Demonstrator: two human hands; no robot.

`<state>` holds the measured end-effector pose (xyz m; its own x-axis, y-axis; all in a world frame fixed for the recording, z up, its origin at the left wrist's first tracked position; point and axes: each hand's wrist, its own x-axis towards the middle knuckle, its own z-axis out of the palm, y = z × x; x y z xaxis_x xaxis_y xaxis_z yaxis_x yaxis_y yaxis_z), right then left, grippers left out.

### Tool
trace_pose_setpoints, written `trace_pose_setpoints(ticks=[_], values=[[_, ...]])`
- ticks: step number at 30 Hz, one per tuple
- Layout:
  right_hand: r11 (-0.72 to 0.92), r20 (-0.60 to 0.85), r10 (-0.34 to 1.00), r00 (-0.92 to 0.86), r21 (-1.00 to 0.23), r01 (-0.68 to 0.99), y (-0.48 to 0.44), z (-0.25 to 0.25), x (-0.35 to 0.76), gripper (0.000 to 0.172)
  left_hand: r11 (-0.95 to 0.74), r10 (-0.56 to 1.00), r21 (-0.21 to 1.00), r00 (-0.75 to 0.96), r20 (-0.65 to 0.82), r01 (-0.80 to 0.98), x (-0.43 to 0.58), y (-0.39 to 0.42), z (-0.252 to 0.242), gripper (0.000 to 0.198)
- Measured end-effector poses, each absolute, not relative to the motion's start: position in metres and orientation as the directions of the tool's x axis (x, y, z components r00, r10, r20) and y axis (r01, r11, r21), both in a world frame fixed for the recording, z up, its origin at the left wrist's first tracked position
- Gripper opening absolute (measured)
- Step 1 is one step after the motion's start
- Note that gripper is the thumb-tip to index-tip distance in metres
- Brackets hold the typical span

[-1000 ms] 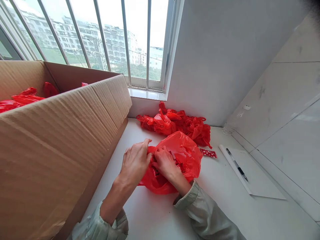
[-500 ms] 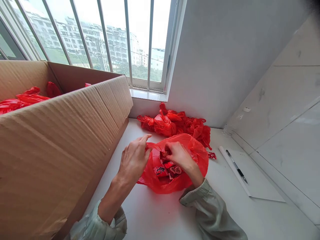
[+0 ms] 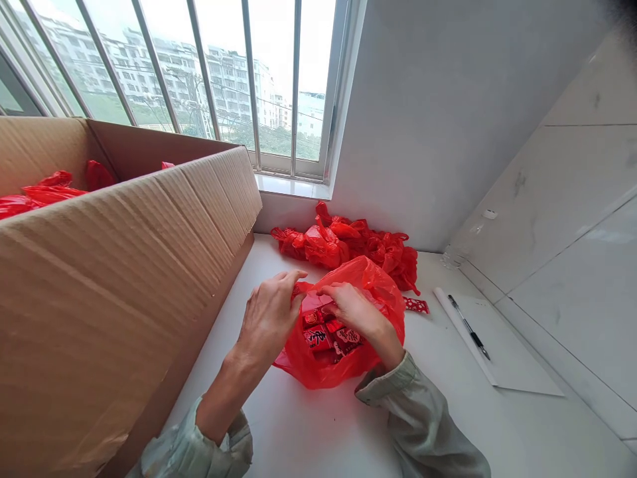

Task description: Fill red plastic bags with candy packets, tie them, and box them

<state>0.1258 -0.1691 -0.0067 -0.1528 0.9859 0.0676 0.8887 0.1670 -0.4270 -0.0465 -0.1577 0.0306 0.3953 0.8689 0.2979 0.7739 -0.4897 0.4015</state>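
A red plastic bag (image 3: 371, 292) lies on the white counter (image 3: 318, 425) in front of me, its mouth held apart. Inside it show several small red packets (image 3: 328, 335) with white print. My left hand (image 3: 269, 318) pinches the bag's left rim between thumb and fingers. My right hand (image 3: 353, 312) grips the rim on the other side, fingers curled over the plastic. Both sleeves are pale green.
A big open cardboard box (image 3: 124, 265) fills the left, with red bags (image 3: 44, 189) inside. A heap of tied red bags (image 3: 358, 245) lies by the wall under the window. One loose red packet (image 3: 415, 305) and a pen (image 3: 468, 326) on white paper (image 3: 502, 358) lie at right.
My hands have pulled the bag's mouth apart, so the red packets inside now show. The right hand moved from on top of the bag to its rim.
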Motion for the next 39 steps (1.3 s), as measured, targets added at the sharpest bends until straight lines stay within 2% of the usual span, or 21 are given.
trace_pose_setpoints(ticks=[10,18,22,26,28,30,32,36,39], values=[[0.056,-0.039,0.997,-0.074,-0.353,0.934,-0.160,-0.030,0.134,0.030,-0.497,0.868,0.411,0.424,0.260,0.765,-0.046,-0.158,0.031,0.028],[0.034,-0.013,0.999,-0.041,-0.342,0.939,-0.165,-0.032,0.140,0.036,-0.479,0.877,0.431,0.404,0.258,0.765,-0.048,-0.160,0.032,0.029],[0.104,-0.030,0.992,-0.123,-0.355,0.929,-0.169,-0.018,0.133,0.031,-0.487,0.873,0.428,0.408,0.268,0.761,-0.048,-0.160,0.032,0.030],[0.288,-0.068,0.937,-0.344,-0.410,0.865,-0.172,-0.009,0.118,0.018,-0.486,0.874,0.428,0.408,0.266,0.762,-0.048,-0.160,0.033,0.031],[0.346,-0.080,0.908,-0.412,-0.415,0.842,-0.172,-0.013,0.110,0.025,-0.486,0.874,0.428,0.408,0.265,0.762,-0.048,-0.160,0.032,0.031],[0.343,-0.094,0.910,-0.404,-0.376,0.861,-0.172,-0.020,0.103,0.036,-0.486,0.874,0.431,0.406,0.268,0.761,-0.048,-0.159,0.031,0.030],[0.326,-0.108,0.920,-0.376,-0.321,0.889,-0.172,-0.025,0.097,0.039,-0.485,0.874,0.435,0.404,0.269,0.759,-0.049,-0.157,0.029,0.030],[0.341,-0.125,0.916,-0.381,-0.257,0.904,-0.172,-0.025,0.097,0.030,-0.488,0.872,0.452,0.403,0.277,0.746,-0.050,-0.155,0.027,0.029],[0.306,-0.125,0.928,-0.351,-0.283,0.909,-0.173,-0.019,0.103,0.024,-0.490,0.871,0.463,0.400,0.285,0.738,-0.051,-0.155,0.027,0.030]])
